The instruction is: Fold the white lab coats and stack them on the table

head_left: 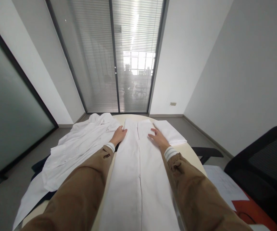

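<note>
A long white garment (129,186) lies flat down the middle of the table, with a seam or gap running along its length; its exact kind is unclear. At its far left edge is my left hand (119,134), thumb and forefinger slightly apart, touching the cloth, the other fingers partly hidden. My right hand (159,138) rests over the far right part of the same garment, fingers spread. To the right of that hand lies a folded white cloth (171,132). A crumpled pile of white clothes (80,147) spreads out to the left of my left hand.
The pale round-edged table (188,154) carries the clothes. Dark fabric (38,166) shows beneath the left pile. A black mesh chair (265,163) stands at the right, with papers (221,181) and a red item (254,208) beside it. Beyond is a glass partition with blinds (100,64).
</note>
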A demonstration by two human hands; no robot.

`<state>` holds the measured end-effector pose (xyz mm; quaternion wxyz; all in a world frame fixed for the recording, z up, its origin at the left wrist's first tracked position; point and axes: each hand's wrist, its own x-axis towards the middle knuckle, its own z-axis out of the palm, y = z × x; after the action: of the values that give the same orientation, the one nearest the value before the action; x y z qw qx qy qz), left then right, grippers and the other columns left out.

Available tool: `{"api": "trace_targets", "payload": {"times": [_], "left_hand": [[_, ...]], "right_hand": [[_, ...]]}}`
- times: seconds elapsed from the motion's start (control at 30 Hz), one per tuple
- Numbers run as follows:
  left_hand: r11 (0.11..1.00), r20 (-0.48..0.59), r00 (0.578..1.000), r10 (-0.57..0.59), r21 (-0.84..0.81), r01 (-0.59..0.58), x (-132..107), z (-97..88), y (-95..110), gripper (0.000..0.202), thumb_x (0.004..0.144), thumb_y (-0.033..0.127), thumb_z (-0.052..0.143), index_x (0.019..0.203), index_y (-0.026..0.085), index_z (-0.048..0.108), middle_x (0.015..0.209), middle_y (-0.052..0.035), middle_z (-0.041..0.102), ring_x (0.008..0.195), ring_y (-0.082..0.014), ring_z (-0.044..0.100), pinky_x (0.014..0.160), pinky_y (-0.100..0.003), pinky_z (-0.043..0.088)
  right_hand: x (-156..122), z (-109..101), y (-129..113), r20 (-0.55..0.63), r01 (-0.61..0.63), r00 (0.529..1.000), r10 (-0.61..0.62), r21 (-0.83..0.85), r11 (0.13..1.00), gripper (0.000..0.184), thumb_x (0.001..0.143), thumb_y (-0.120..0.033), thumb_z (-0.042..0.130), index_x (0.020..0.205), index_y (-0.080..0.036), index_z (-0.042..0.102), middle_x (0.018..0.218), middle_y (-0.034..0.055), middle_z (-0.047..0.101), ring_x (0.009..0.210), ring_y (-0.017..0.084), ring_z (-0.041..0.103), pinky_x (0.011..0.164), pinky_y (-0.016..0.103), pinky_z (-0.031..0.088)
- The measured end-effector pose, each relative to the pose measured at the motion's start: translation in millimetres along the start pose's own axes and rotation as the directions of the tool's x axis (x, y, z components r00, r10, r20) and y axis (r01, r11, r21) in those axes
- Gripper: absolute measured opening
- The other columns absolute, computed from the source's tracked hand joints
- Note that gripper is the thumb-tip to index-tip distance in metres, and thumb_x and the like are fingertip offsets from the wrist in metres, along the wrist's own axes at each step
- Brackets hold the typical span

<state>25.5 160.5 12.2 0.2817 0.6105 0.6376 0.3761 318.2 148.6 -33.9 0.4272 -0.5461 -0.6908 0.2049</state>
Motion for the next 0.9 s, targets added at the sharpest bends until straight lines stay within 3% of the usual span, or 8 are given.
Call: {"api": "trace_targets", "payload": {"times": [0.17,0.3,0.43,0.53,0.67,0.73,0.83,0.9], "left_hand": [[1.0,0.017,1.0,-0.002,-0.003,0.002,13,9.1,2,0.034,0.088,0.029,0.062,0.114,0.007,0.068,0.114,-0.0197,0.072,0.112,-0.0279,0.067,0.095,-0.031,0.046],[0.999,0.057,0.998,0.025,-0.049,-0.022,17,9.6,9,0.02,0.087,0.024,0.06,0.096,0.01,0.072,0.097,-0.0134,0.076,0.094,-0.0238,0.07,0.086,-0.029,0.049],[0.994,0.014,1.0,0.007,-0.11,-0.005,21,2.1,16,0.018,0.082,0.02,0.06,0.095,0.012,0.07,0.094,-0.0115,0.075,0.089,-0.0224,0.069,0.085,-0.03,0.049],[0.983,-0.022,1.0,-0.022,-0.185,0.017,20,-5.9,23,0.021,0.08,0.02,0.058,0.097,0.013,0.068,0.09,-0.0105,0.074,0.084,-0.022,0.068,0.079,-0.03,0.049],[0.951,-0.06,0.997,-0.037,-0.307,0.017,9,-15.8,38,0.025,0.078,0.021,0.057,0.101,0.014,0.065,0.086,-0.0083,0.072,0.078,-0.0209,0.066,0.07,-0.028,0.049],[0.929,-0.071,0.997,-0.027,-0.369,-0.002,1,-20.6,48,0.026,0.078,0.022,0.057,0.101,0.014,0.064,0.084,-0.0077,0.071,0.075,-0.0207,0.065,0.067,-0.028,0.048],[0.887,-0.096,0.995,0.016,-0.457,-0.058,-10,-30.0,65,0.025,0.079,0.025,0.057,0.103,0.016,0.061,0.085,-0.0069,0.07,0.074,-0.0203,0.065,0.067,-0.029,0.049],[0.856,-0.122,0.991,0.054,-0.505,-0.109,-18,-38.5,76,0.026,0.082,0.026,0.056,0.106,0.017,0.059,0.089,-0.0059,0.07,0.076,-0.0192,0.065,0.07,-0.028,0.05]], "right_hand": [[18,10,-6,-0.106,-0.241,0.96,0.257,0.149,0.959,0.046,0.08,-0.037,0.066,0.123,-0.021,0.066,0.129,0.014,0.066,0.115,0.028,0.064,0.102,0.047,0.049],[26,8,-13,-0.082,-0.264,0.957,0.278,0.151,0.953,0.038,0.079,-0.036,0.064,0.11,-0.017,0.073,0.112,0.0137,0.073,0.097,0.026,0.069,0.096,0.045,0.051],[31,1,-24,-0.096,-0.235,0.963,0.254,0.174,0.956,0.042,0.075,-0.036,0.066,0.112,-0.017,0.072,0.109,0.011,0.074,0.097,0.025,0.069,0.096,0.043,0.052],[31,-7,-41,-0.1,-0.177,0.971,0.216,0.307,0.935,0.065,0.072,-0.034,0.068,0.134,-0.019,0.057,0.107,0.0089,0.074,0.093,0.024,0.07,0.088,0.039,0.056],[27,-21,-72,-0.058,-0.161,0.97,0.237,0.577,0.801,0.103,0.065,-0.026,0.073,0.155,-0.023,0.022,0.109,0.0073,0.074,0.085,0.023,0.071,0.077,0.037,0.059],[24,-29,-88,-0.022,-0.174,0.97,0.243,0.635,0.752,0.098,0.063,-0.023,0.074,0.152,-0.021,0.032,0.111,0.0076,0.074,0.087,0.024,0.072,0.081,0.038,0.059],[20,-42,-109,-0.01,-0.116,0.987,0.162,0.654,0.748,0.069,0.063,-0.022,0.073,0.131,-0.018,0.058,0.114,0.007,0.074,0.096,0.025,0.07,0.091,0.041,0.056],[17,-52,-123,-0.047,-0.038,0.995,0.09,0.65,0.759,0.055,0.065,-0.021,0.072,0.119,-0.019,0.065,0.116,0.005,0.073,0.102,0.025,0.068,0.095,0.041,0.053]]}}
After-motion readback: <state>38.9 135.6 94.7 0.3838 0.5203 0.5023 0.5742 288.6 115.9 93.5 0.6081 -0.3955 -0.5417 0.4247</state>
